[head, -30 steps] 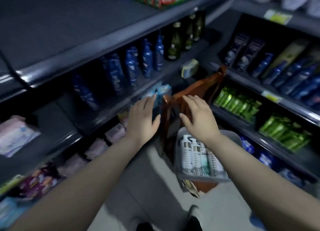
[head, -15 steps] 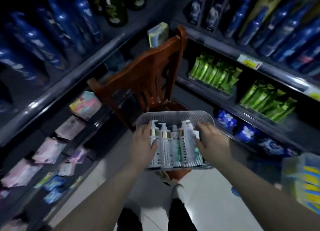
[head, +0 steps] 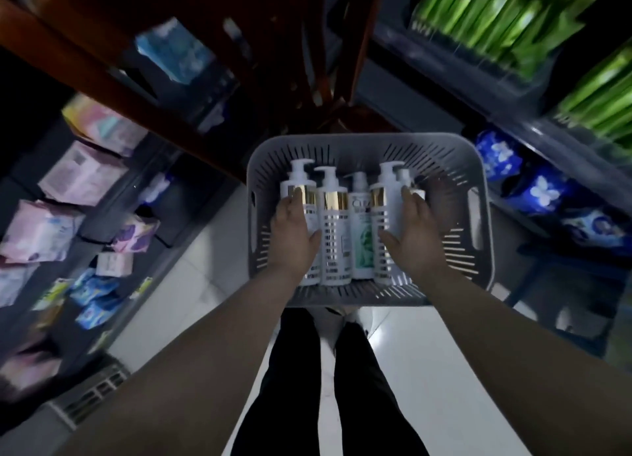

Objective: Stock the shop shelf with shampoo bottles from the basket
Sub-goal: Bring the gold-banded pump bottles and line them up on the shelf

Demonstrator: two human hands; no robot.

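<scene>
Head view shows both hands in the basket, left hand cupped on the outer-left shampoo bottle, right hand open against the outer-right shampoo bottle, long axes pointing away.

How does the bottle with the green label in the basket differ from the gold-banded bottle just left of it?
The green-label bottle has a pale green printed front; the gold-banded bottle is white with a shiny gold collar. The green-label bottle looks narrower and its pump sits lower than the gold-banded bottle's. Neither hand touches the green-label bottle, while the left hand has its thumb against the gold-banded one. Both have white pump tops and lie side by side in the grey basket.
</scene>
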